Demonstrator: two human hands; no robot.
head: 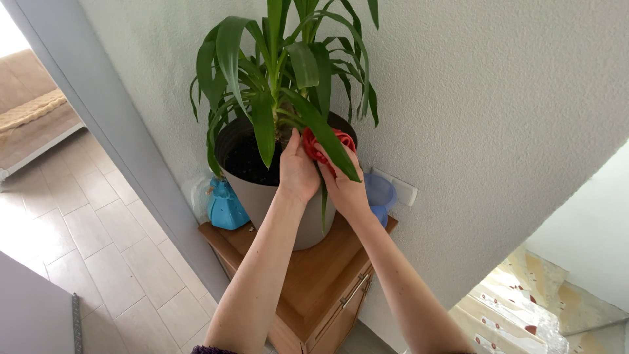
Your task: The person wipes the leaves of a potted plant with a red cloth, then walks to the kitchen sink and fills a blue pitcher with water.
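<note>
Long green leaf (327, 141): slants down and right from the stem, over the grey pot (262, 196) rim. Red cloth (319, 145) bunched under it, clamped in the right hand (346, 190). Left hand (297, 172) grips the leaf alongside (hands touching). Pot near the wooden cabinet (314, 275) back corner, wall close behind; open room toward the front edge.

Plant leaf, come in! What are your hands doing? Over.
Left hand steadying long green leaf. Right hand gripping red cloth against it. Other leaves crowd close over grey pot.
</note>
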